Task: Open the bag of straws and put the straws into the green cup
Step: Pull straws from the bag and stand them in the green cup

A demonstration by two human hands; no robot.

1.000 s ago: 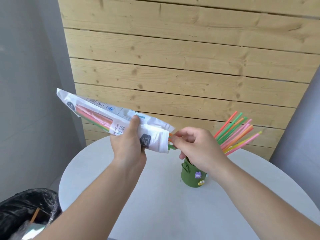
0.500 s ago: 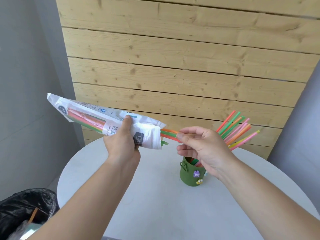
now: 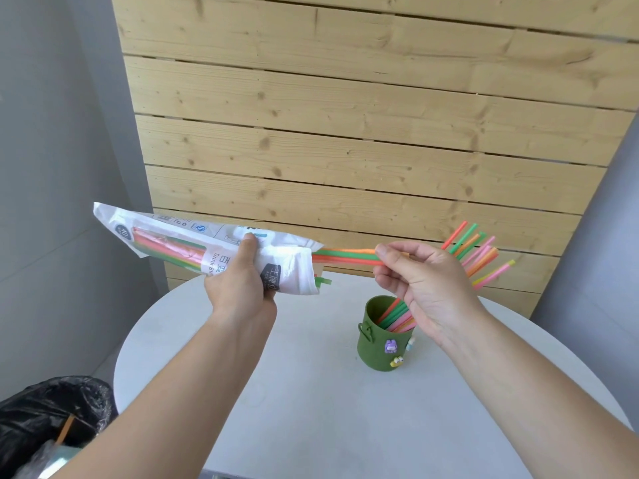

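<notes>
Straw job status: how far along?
Done: bag is open, and a bunch of straws stands in the green cup. In hand: left hand grips the bag; right hand pinches orange and green straws partly drawn from its mouth. Left: seat those, then the straws inside the bag.
</notes>
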